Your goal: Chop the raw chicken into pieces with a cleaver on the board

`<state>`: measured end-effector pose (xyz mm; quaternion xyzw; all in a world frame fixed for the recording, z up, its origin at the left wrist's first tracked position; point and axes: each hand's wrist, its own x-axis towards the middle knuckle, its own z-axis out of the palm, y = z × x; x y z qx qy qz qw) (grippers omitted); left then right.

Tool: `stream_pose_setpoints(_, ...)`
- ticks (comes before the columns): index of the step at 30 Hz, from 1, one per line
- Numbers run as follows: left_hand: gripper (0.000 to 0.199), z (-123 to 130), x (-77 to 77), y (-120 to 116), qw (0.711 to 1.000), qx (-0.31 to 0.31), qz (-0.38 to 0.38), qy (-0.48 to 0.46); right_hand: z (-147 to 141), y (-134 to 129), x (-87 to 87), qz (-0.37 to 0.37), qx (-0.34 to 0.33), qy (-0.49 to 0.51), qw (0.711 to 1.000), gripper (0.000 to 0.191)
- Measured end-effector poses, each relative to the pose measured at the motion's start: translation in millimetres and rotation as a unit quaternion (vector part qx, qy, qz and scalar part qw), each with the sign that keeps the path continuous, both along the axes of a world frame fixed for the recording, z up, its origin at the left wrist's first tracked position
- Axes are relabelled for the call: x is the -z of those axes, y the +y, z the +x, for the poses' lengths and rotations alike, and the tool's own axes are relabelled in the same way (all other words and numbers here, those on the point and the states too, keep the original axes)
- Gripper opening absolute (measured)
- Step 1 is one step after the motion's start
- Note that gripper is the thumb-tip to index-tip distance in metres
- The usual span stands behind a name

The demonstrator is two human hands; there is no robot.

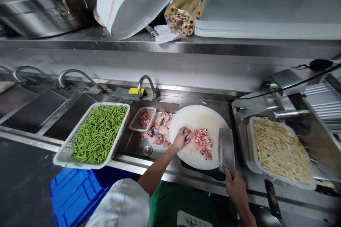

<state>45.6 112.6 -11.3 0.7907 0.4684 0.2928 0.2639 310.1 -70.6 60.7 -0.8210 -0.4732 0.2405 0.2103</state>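
My left hand (181, 139) is on the left part of a round white cutting board (213, 115), its fingers curled over a piece of raw meat (189, 137) that they partly hide. Just to the right of it lies a pile of chopped raw meat (203, 142). At the board's right edge, my right hand (236, 183) grips a cleaver (226, 150) by the handle, its wide blade overlapping the rim. Larger raw meat pieces (157, 139) lie in the sink left of the board, beside a small white basket (129, 126) with chopped meat in it.
A white basket of cut green vegetables (99, 134) rests across the sinks to the left. Bean sprouts (282, 150) fill a tray at the right, near a black-handled knife (272, 198). A faucet (146, 79) rises behind the sink. Overhead runs a loaded metal shelf (213, 46).
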Motion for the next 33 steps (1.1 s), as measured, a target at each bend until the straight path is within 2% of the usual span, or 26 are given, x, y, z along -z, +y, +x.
stream_pose_setpoints(5,0.024,-28.7,-14.1,14.6,0.979,0.198,0.032,0.022,-2.4,-2.5,-0.3,-0.016,-0.007,-0.013,1.000,0.035)
stream_pose_setpoints(6,0.027,-30.5,-15.0,12.2,0.975,0.218,0.043,0.025,-2.7,-3.0,0.2,-0.018,-0.010,-0.019,1.000,0.034)
stream_pose_setpoints(7,0.031,-30.7,-14.7,8.0,0.975,0.212,0.056,0.027,-3.2,-3.8,1.2,-0.021,-0.016,-0.027,0.999,0.033)
stream_pose_setpoints(9,0.037,-26.5,-11.4,-4.8,0.986,0.141,0.079,0.030,-5.3,-5.7,5.0,-0.025,-0.038,-0.050,0.998,0.033)
stream_pose_setpoints(12,0.022,-16.8,-5.3,-25.8,0.994,0.020,0.098,0.030,-13.4,-4.8,11.5,-0.026,-0.087,-0.096,0.991,0.034)
stream_pose_setpoints(15,0.018,-17.0,-5.9,-39.6,0.992,-0.015,0.122,-0.003,-29.9,11.5,8.4,-0.041,-0.138,-0.120,0.982,0.033)
stream_pose_setpoints(17,0.017,-26.1,-9.0,-45.6,0.984,-0.095,0.140,-0.051,-45.6,33.0,-3.6,-0.057,-0.182,-0.115,0.975,0.032)
stream_pose_setpoints(20,0.014,-46.8,-11.8,-55.8,0.941,-0.274,0.165,-0.108,-72.8,71.6,-31.0,-0.053,-0.222,-0.114,0.967,0.033)
stream_pose_setpoints(21,0.013,-52.8,-11.7,-59.9,0.928,-0.309,0.176,-0.114,-81.9,83.1,-39.3,-0.035,-0.217,-0.123,0.968,0.036)
stream_pose_setpoints(23,0.010,-59.8,-10.3,-68.0,0.918,-0.327,0.197,-0.110,-99.2,101.2,-48.8,0.013,-0.196,-0.146,0.970,0.041)
stream_pose_setpoints(24,0.009,-59.9,-9.5,-71.0,0.921,-0.318,0.200,-0.102,-107.1,107.6,-49.2,0.026,-0.194,-0.154,0.969,0.042)
stream_pose_setpoints(26,0.009,-53.3,-7.7,-72.3,0.942,-0.269,0.189,-0.072,-120.1,116.9,-41.8,-0.012,-0.214,-0.163,0.963,0.039)
stream_pose_setpoints(29,0.020,-34.4,-4.1,-60.5,0.981,-0.117,0.155,-0.008,-129.6,126.7,-22.3,-0.110,-0.267,-0.168,0.943,0.035)
stream_pose_setpoints(30,0.023,-28.2,-2.2,-54.5,0.987,-0.066,0.143,0.008,-129.7,129.1,-16.7,-0.122,-0.276,-0.165,0.939,0.037)
stream_pose_setpoints(31,0.023,-22.9,0.1,-48.4,0.991,-0.027,0.127,0.019,-128.5,130.3,-12.4,-0.120,-0.282,-0.160,0.938,0.039)
stream_pose_setpoints(33,0.019,-15.4,5.6,-38.6,0.996,0.005,0.090,0.030,-123.2,127.6,-6.8,-0.111,-0.282,-0.144,0.942,0.043)
